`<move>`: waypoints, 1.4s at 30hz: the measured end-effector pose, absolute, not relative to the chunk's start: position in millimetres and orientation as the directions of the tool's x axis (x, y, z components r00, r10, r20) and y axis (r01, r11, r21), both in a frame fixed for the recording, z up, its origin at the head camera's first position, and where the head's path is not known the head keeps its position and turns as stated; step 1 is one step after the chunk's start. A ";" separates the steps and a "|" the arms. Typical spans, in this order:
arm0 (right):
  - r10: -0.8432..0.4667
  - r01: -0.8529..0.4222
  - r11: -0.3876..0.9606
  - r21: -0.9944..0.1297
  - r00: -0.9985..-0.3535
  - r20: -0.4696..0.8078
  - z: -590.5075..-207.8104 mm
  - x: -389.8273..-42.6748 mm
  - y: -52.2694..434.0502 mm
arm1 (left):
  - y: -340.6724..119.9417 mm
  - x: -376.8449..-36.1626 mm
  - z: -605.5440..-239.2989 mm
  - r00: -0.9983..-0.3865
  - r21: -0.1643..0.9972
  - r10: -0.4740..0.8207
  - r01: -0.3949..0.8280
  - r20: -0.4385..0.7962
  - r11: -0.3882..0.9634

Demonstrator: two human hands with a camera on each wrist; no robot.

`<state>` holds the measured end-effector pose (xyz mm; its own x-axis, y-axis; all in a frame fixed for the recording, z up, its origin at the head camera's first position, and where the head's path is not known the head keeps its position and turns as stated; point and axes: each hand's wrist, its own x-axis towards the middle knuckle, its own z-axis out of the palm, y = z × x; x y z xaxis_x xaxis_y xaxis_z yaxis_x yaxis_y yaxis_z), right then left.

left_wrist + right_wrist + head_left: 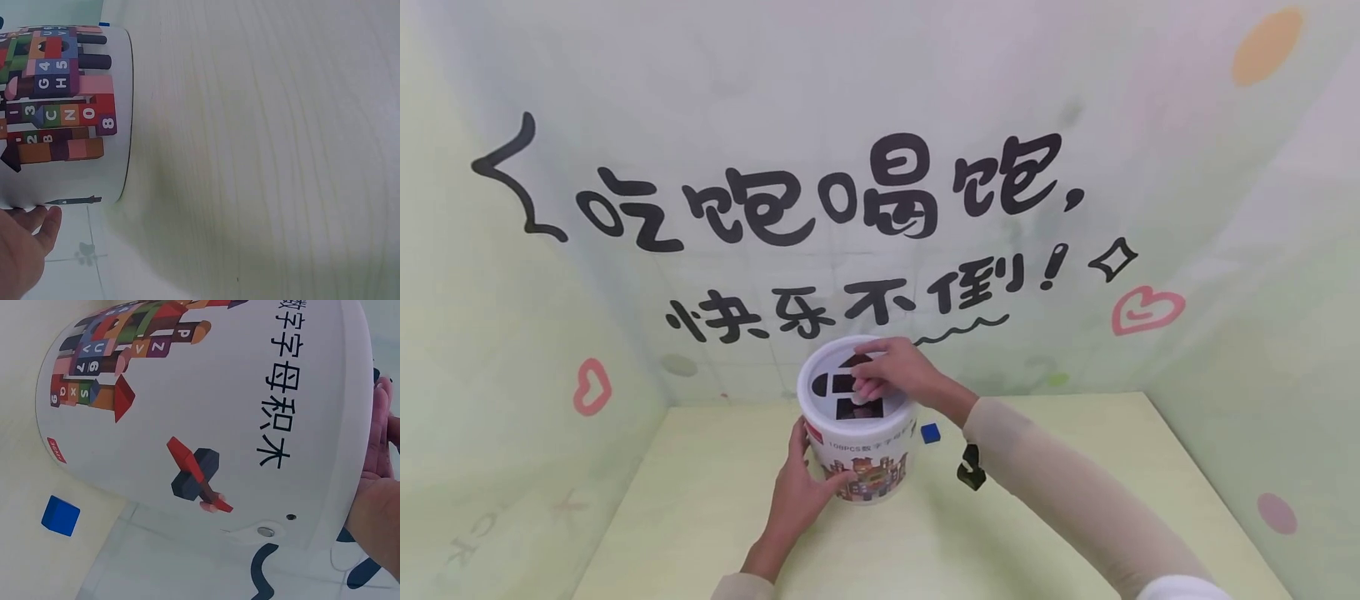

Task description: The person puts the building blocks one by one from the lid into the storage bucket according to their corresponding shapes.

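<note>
A white bucket (pixel 865 454) printed with colourful letter and number blocks stands upright on the table. Its white lid (pixel 823 408) has several dark shaped holes. My left hand (pixel 801 492) holds the bucket's lower left side, thumb across the front and fingers round the side. In the left wrist view, fingers (pixel 50 228) touch the bucket wall. Over the lid is my right hand (pixel 898 371), fingers bent down among the holes; whether anything is between the fingertips is hidden. A small blue block (pixel 931 433) lies right of the bucket, apart from it.
The pale wood-grain table (pixel 700 492) is bounded by a printed backdrop (pixel 760 275) with black writing behind and cloth walls at both sides. A black object (pixel 972 468) shows beside the right sleeve; its kind is unclear.
</note>
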<state>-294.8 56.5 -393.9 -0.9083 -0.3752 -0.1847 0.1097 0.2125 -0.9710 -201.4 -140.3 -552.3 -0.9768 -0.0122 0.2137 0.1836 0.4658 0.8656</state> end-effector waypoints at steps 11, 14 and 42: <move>-0.295 0.111 0.185 -0.976 -0.941 -0.163 -393.2 -299.0 88.0 | -141.4 -202.5 -551.5 -0.980 0.871 -0.011 0.173 0.200 0.461; -0.280 0.111 0.167 -0.980 -0.948 -0.155 -397.6 -301.8 97.5 | -142.1 -202.8 -550.7 -0.979 0.870 -0.012 0.174 0.202 0.462; -0.167 0.215 0.121 -0.969 -0.958 -0.234 -484.5 -312.8 164.8 | -139.6 -202.9 -552.7 -0.979 0.872 -0.011 0.178 0.206 0.456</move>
